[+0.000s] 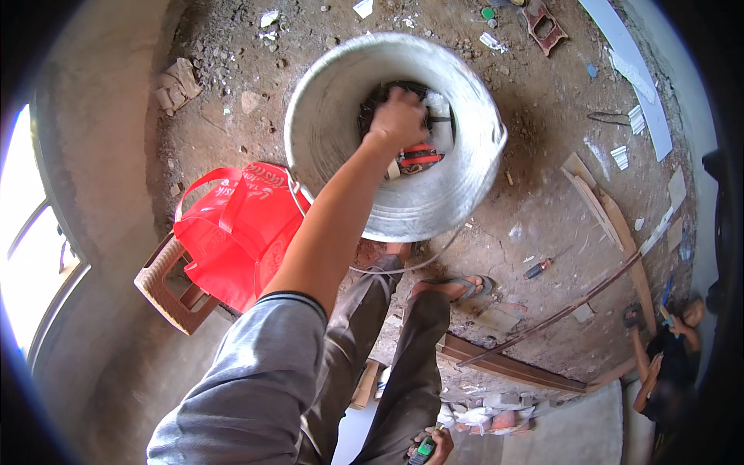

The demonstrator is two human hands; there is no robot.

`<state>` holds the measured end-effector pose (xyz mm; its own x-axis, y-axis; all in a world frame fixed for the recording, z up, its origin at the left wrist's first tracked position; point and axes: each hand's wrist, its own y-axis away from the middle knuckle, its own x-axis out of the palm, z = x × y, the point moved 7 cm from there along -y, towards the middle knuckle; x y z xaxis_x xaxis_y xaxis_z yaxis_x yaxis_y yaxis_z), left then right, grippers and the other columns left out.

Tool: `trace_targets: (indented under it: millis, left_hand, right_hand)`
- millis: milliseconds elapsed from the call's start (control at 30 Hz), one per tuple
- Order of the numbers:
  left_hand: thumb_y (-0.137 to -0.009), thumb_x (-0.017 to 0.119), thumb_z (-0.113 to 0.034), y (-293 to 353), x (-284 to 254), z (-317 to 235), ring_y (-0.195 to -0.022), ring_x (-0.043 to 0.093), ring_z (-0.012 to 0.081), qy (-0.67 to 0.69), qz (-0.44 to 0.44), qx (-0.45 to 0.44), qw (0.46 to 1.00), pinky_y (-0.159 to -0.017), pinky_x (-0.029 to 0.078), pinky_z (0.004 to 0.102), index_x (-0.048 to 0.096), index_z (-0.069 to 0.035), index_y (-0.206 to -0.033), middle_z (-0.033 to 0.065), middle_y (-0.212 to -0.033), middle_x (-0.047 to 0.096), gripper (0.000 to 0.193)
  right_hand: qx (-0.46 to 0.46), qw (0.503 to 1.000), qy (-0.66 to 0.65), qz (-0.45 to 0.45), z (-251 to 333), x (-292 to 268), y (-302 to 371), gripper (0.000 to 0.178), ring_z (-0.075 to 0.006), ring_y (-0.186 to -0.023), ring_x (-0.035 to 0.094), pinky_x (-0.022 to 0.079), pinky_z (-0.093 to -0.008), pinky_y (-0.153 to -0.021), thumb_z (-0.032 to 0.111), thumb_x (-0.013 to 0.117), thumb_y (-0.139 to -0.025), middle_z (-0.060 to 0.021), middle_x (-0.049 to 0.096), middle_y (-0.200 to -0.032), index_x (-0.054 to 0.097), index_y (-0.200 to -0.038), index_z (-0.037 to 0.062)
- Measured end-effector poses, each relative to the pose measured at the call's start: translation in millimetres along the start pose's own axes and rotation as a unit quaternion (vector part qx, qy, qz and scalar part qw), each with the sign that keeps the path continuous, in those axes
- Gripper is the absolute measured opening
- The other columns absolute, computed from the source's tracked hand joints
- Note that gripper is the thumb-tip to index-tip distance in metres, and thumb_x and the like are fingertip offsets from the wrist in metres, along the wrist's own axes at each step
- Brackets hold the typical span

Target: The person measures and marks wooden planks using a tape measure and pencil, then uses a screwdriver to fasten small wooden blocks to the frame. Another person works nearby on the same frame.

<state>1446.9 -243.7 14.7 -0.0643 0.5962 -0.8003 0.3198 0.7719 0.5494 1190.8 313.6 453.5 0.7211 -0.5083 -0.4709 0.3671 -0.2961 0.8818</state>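
Note:
My left arm reaches down into a large whitish bucket (pixel 329 101). At its bottom my left hand (pixel 399 120) is among several items, its fingers blurred and partly hidden. Beside the hand lie a tool with red handles (pixel 421 155) and a pale whitish piece (pixel 440 128); what the fingers touch cannot be made out. Low in the head view, near my trousers, my right hand (pixel 440 448) is closed round a green and black tape measure (pixel 423 449).
A red bag (pixel 240 225) stands left of the bucket, by a beige woven-pattern frame (pixel 174 302). A small screwdriver-like tool (pixel 538 268) lies right on the dirt floor. Wooden boards (pixel 504 364) lie beyond it. Another person (pixel 670 364) is at the lower right.

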Motion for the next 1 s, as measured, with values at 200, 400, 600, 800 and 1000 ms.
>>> trace_targets:
  millis: [200,400,600,800,1000]
  left_hand:
    - [-0.096,0.054,-0.019,73,14,-73,-0.096,0.07,0.0456,0.244,0.106,-0.011,0.964,-0.092,0.054,0.0539,0.062,-0.005,-0.124,0.0264,-0.122,0.065,0.033]
    - [-0.09,0.065,-0.015,48,-10,21,-0.118,0.06,0.0417,0.199,-0.255,-0.159,0.933,-0.102,0.051,0.0496,0.066,-0.009,-0.13,0.0229,-0.124,0.063,0.041]
    - [-0.086,0.067,-0.024,35,14,-30,-0.122,0.054,0.0476,0.183,-0.074,-0.172,0.965,-0.1,0.051,0.052,0.058,-0.009,-0.141,0.0234,-0.12,0.063,0.058]
    - [-0.095,0.06,-0.017,28,0,-21,-0.101,0.07,0.0438,0.379,-0.124,-0.129,0.908,-0.094,0.054,0.0512,0.054,-0.008,-0.142,0.0264,-0.098,0.074,0.048]
    - [-0.087,0.073,-0.02,26,27,45,-0.12,0.064,0.0411,0.064,-0.2,-0.202,0.957,-0.105,0.05,0.0473,0.051,-0.002,-0.145,0.0301,-0.128,0.065,0.065]
  right_hand:
    - [0.016,1.0,0.005,0.011,8,11,4,0.018,-0.0183,-0.045,0.053,0.043,-0.0304,-0.037,0.027,0.068,-0.092,-0.0082,0.062,-0.069,0.063,-0.089,0.0102]
    - [0.014,1.0,0.013,-0.012,15,13,8,0.018,-0.0174,-0.047,0.054,0.044,-0.0295,-0.038,0.026,0.066,-0.092,-0.0077,0.061,-0.07,0.064,-0.089,0.0091]
    - [-0.018,1.0,0.009,-0.02,10,10,4,0.015,-0.0182,-0.054,0.058,0.047,-0.0311,-0.042,0.023,0.068,-0.09,-0.0067,0.061,-0.07,0.066,-0.089,0.0078]
    - [-0.012,1.0,0.001,0.002,13,9,-1,0.017,-0.0199,-0.051,0.057,0.046,-0.0315,-0.04,0.024,0.068,-0.09,-0.0076,0.061,-0.07,0.066,-0.089,0.008]
    - [0.029,1.0,-0.005,-0.004,3,1,-5,0.019,-0.0199,-0.044,0.052,0.043,-0.0315,-0.037,0.028,0.068,-0.09,-0.0082,0.061,-0.068,0.065,-0.089,0.0097]
